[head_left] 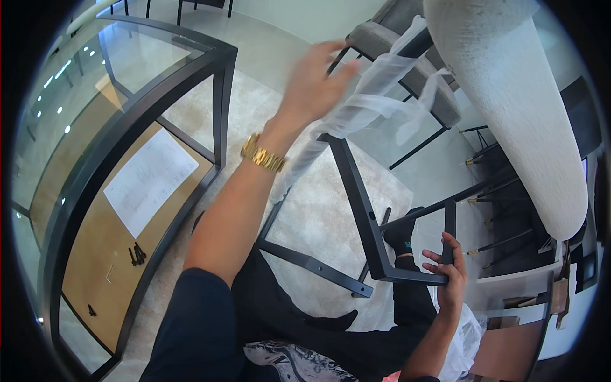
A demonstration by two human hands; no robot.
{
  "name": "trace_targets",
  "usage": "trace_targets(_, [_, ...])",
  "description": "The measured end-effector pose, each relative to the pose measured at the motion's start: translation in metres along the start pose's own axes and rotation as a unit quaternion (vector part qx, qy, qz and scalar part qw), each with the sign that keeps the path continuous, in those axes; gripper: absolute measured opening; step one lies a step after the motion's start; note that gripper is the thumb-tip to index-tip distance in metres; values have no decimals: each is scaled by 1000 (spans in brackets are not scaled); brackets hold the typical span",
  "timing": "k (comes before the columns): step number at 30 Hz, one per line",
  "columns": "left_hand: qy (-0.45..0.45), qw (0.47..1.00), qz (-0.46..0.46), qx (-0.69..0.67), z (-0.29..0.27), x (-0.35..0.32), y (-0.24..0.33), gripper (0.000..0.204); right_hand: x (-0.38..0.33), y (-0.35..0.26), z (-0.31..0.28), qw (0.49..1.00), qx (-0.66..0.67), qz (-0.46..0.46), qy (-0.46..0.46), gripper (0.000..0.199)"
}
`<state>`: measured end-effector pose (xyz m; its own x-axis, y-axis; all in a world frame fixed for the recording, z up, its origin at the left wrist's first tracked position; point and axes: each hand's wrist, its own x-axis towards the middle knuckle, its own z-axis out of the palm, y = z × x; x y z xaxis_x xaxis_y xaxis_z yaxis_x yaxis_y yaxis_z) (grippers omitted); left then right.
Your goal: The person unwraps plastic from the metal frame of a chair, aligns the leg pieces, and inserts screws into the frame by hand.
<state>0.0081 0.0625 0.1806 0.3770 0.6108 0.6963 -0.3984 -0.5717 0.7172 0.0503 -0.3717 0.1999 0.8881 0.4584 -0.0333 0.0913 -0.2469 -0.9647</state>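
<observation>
My right hand grips the lower right corner of a black metal chair frame, its thumb and fingers around the square tube. My left hand, slightly blurred, is raised beside the frame's long upper tube, fingers stretched apart with nothing visible in them. That tube is wound in white translucent foam wrap, and a loose strip of it curls off to the right. A second black bar with drilled holes lies across my lap area, below the frame. On my left wrist is a gold watch.
To the left stands a glass-topped black table. On its brown lower shelf are a printed sheet, several black bolts and a hex key. A grey chair stands ahead. A white padded piece hangs at the upper right.
</observation>
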Motion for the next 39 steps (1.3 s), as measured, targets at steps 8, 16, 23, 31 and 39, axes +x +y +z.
trace_targets(8, [29,982,133,133,3,16,53,28,5,-2,3,1000,-7,-1,-2,76])
trace_targets(16, [-37,768,-139,-625,-82,-78,-36,24,2,-5,4,1000,-27,4,-4,75])
trace_targets(23, [132,984,56,104,-48,-103,27,51,2,-3,3,1000,-19,2,-1,75])
trace_targets(31, [1,976,140,168,8,-36,32,43,9,-6,4,1000,-9,0,1,74])
trace_targets(39, [87,946,-306,-57,-18,-85,-119,22,2,-2,4,999,-33,-1,5,79])
